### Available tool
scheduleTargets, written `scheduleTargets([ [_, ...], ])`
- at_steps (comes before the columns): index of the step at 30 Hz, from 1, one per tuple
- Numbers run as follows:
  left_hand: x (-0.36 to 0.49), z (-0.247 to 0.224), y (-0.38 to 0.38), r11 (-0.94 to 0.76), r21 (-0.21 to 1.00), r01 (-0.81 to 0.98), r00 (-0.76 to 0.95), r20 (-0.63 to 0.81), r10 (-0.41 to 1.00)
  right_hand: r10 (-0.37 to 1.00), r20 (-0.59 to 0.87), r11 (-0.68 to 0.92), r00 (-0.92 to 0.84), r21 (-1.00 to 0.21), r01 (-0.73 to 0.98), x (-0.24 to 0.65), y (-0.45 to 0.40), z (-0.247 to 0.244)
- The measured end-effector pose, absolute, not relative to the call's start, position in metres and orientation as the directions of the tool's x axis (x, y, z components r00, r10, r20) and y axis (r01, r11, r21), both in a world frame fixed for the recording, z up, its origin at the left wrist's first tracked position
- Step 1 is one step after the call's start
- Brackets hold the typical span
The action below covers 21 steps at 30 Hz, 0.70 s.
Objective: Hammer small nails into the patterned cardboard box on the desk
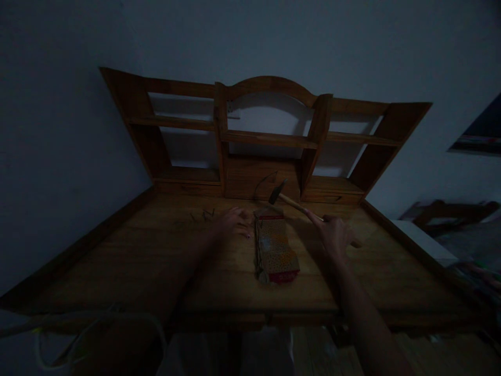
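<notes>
My right hand [334, 237] is closed around the wooden handle of a hammer [291, 202]. The hammer's dark head points up and left, above the far end of a spotted tan-and-yellow pad [276, 243] with red ends. That pad lies on the wooden desk [219, 287], and a cord-like strand runs down its left side. Just left of it, my left hand [235, 222] reaches in with fingers apart and nothing visible in them; dim light blurs it. Several thin dark pieces, perhaps nails [201, 215], lie left of that hand.
At the back of the desk stands a wooden shelf unit [270, 138] against the wall. Raised wooden edges [407, 240] border the desk's sides. A pale loop of cable [152, 316] hangs at the lower left. A wooden chair back [456, 214] is at the right.
</notes>
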State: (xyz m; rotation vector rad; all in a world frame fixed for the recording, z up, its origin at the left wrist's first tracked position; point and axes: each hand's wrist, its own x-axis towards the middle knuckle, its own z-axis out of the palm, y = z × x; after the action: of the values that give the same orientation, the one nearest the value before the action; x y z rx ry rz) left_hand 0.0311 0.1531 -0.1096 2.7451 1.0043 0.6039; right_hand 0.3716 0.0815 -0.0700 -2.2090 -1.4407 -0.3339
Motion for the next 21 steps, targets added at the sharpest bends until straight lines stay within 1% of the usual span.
scheduleTargets([
  [7,0.036,-0.102,0.134,-0.834,0.172,0.524,0.783,0.287,0.551,0.779,0.473,-0.321,0.411,-0.263,0.91,0.372,0.083,-0.073],
  [11,0.047,-0.1,0.124,-0.847,0.169,0.505,0.798,0.282,0.532,0.784,0.461,-0.33,0.416,-0.259,0.908,0.372,0.084,-0.073],
  [16,0.057,-0.098,0.119,-0.836,0.22,0.503,0.788,0.28,0.548,0.791,0.463,-0.311,0.401,-0.26,0.914,0.372,0.082,-0.072],
  [19,0.059,-0.1,0.12,-0.794,0.309,0.523,0.73,0.318,0.605,0.794,0.447,-0.31,0.413,-0.287,0.906,0.371,0.081,-0.07],
  [21,0.06,-0.103,0.12,-0.777,0.378,0.503,0.712,0.328,0.621,0.798,0.405,-0.333,0.447,-0.322,0.886,0.369,0.081,-0.068],
])
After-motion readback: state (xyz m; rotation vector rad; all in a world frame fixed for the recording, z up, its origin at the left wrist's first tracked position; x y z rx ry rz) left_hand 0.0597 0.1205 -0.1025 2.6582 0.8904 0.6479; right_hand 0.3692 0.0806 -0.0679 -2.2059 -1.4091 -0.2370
